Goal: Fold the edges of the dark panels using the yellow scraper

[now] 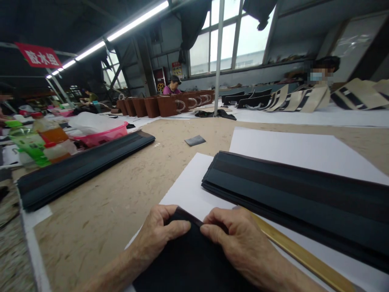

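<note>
A dark fabric piece (194,259) lies in front of me on white paper, its far edge raised between my hands. My left hand (161,229) pinches that edge, thumb on top. Just to the right, my right hand (235,235) grips the same edge between thumb and fingers. A narrow brownish strip runs along the edge between the two thumbs. Under my right wrist passes a long yellowish wooden strip (299,253). Beyond it, a stack of dark, banded fabric pieces (291,186) rests on the white paper (188,182).
At left lies another dark stack (88,170), near bottles (50,134) and a pink basin (105,136). A small grey patch (195,140) sits mid-table. Brown bags (152,106) and a metal pole (219,61) stand at the back. Several people work farther off.
</note>
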Motion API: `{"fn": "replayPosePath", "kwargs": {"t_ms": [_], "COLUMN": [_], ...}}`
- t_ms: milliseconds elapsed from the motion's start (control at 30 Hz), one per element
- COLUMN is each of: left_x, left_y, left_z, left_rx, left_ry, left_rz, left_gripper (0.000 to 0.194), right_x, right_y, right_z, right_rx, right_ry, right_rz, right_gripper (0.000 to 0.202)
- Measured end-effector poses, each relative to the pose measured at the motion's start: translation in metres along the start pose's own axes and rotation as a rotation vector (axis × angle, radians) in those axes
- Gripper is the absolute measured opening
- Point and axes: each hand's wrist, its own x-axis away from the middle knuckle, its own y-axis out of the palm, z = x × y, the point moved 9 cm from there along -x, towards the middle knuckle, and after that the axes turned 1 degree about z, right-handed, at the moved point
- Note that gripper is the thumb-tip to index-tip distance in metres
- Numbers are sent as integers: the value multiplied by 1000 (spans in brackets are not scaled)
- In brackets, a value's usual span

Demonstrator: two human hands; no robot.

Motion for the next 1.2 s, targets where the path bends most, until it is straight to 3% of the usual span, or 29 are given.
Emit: {"fn": "replayPosePath", "kwargs": {"t_ms": [333,467,633,1000,1200], "left_x": [-3,-3,-2,-2,-2], "left_y": [-3,-4,-3,-4,-4], "left_z": [4,3,7,10,9], "left_rx": [-49,-55,-76,-142,-190], "left_ry": [58,55,66,97,93], "left_rz": [53,58,61,68,72], "left_gripper": [34,34,33,31,33], "right_x": [3,3,3,-3,3], "right_y": [4,3,8,9,12], "right_z": [-7,-7,-12,-12,-19], "right_rx": [122,138,164,204,221], "right_ry": [-174,-197,-240,-257,-330], "right_rz": [65,63,58,74,33], "right_gripper": [19,22,12,24,11]}}
